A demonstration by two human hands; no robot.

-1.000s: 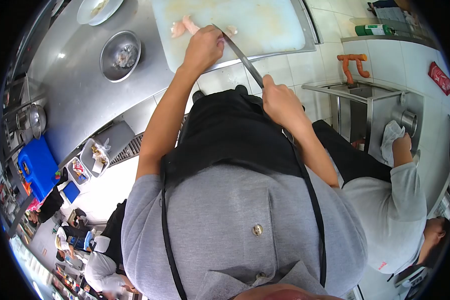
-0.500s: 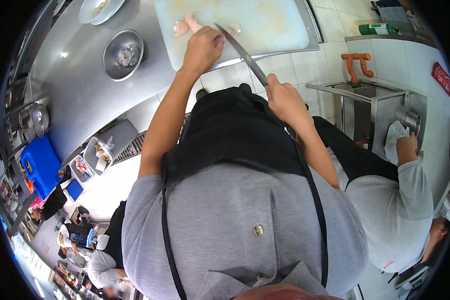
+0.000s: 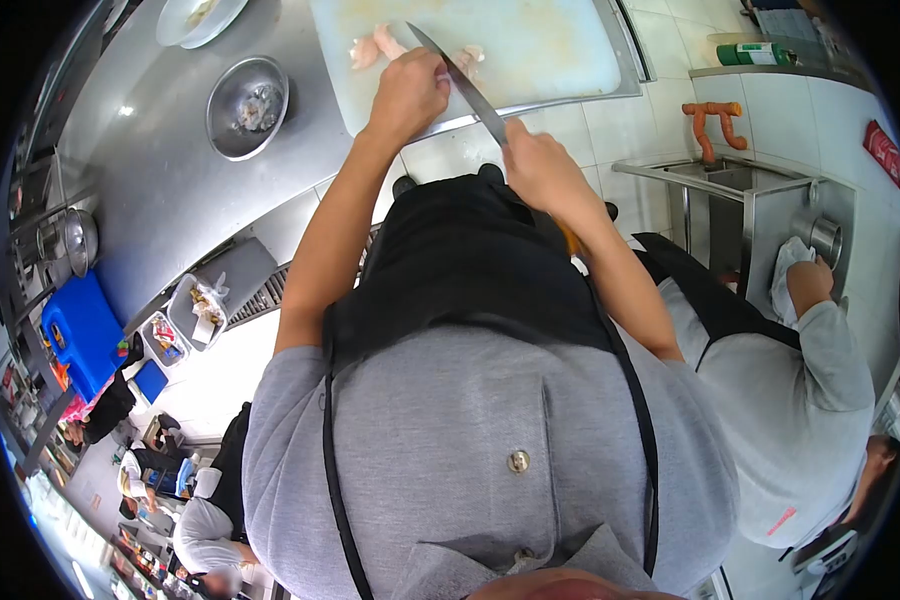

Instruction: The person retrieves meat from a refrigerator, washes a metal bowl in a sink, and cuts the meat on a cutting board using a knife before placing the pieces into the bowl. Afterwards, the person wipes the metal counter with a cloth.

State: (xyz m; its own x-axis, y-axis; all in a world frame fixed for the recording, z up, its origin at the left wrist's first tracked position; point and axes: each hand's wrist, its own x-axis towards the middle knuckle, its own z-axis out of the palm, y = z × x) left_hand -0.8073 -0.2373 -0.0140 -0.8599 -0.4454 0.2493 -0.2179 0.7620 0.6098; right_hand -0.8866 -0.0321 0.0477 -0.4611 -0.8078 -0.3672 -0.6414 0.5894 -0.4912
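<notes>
The left hand (image 3: 410, 95) rests curled over the near edge of a white cutting board (image 3: 555, 62), beside the blade of a knife (image 3: 476, 103) that the right hand (image 3: 545, 168) grips by its handle. Pale pink pieces (image 3: 386, 42) lie on the board to either side of the blade. A metal bowl (image 3: 227, 128) and a white bowl (image 3: 196, 38) stand on the steel bench (image 3: 160, 160) to the left.

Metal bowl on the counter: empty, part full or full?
Part full: pale pieces lie in the metal bowl, with much of its inner wall bare.
</notes>
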